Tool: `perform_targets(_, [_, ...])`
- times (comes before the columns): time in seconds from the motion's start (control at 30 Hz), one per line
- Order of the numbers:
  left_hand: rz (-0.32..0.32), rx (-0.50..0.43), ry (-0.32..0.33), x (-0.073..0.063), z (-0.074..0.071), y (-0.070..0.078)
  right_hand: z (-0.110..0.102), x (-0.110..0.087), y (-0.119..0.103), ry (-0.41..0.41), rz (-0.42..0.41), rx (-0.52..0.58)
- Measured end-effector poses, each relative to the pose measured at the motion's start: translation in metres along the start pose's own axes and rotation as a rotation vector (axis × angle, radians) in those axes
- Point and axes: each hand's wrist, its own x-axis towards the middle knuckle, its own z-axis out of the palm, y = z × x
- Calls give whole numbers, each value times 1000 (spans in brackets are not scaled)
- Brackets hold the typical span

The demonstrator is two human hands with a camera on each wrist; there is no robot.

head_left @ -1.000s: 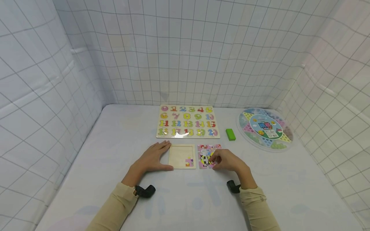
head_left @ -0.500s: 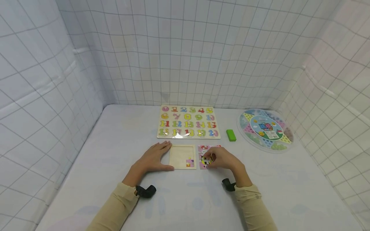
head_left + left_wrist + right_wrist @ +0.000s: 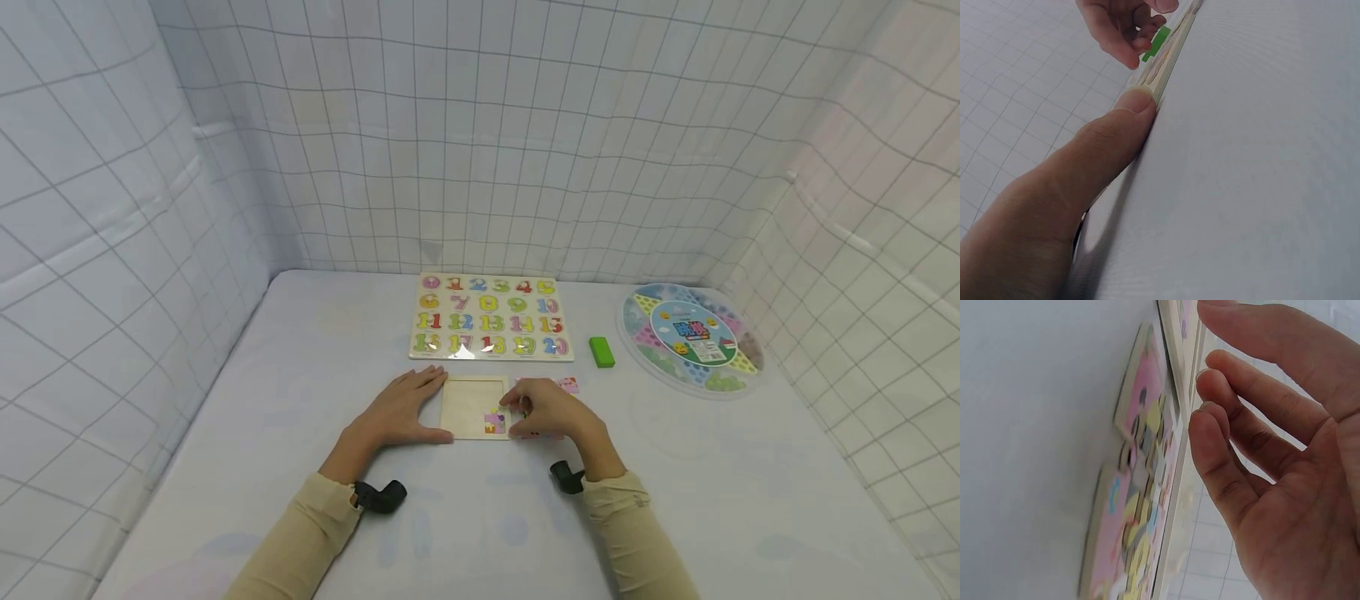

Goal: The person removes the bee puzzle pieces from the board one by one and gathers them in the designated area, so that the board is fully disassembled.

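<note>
My left hand point(image 3: 401, 410) lies with spread fingers at the left side of a small square wooden puzzle tray point(image 3: 465, 398), its thumb by the lower left corner. In the left wrist view the thumb point(image 3: 1104, 147) rests against the tray's edge point(image 3: 1163, 81). One pink and yellow jigsaw piece point(image 3: 495, 422) sits in the tray's lower right corner. My right hand point(image 3: 551, 407) hovers at the tray's right rim, thumb and forefinger apart, nothing visible between them. Beneath it, partly hidden, lies a pink jigsaw picture point(image 3: 1141, 512) of interlocking pieces, one section standing slightly apart.
Behind the tray lies a number puzzle board point(image 3: 491, 321) under shiny film. A green block point(image 3: 602, 352) rests right of it. Further right is a round Chinese checkers-style board point(image 3: 692, 337) in clear packaging. Grid-patterned cloth walls point(image 3: 480, 150) enclose the table.
My right hand has moved left from over the jigsaw picture to the tray's right rim. My left hand has stayed at the tray's left side.
</note>
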Motion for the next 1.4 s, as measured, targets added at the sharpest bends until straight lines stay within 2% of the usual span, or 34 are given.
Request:
perform_targets(0.13, [-2, -5, -1, 0, 0, 0, 4, 4, -4, -3, -14, -12])
perform_targets(0.47, [-6, -1, -12, 1, 1, 1, 8, 9, -10, -15, 43, -71])
perform_targets(0.87, [-6, -2, -5, 2, 0, 1, 9, 8, -15, -18, -7, -119])
perform_targets(1.4, [6, 6, 4, -1, -1, 1, 13, 10, -19, -67, -8, -49])
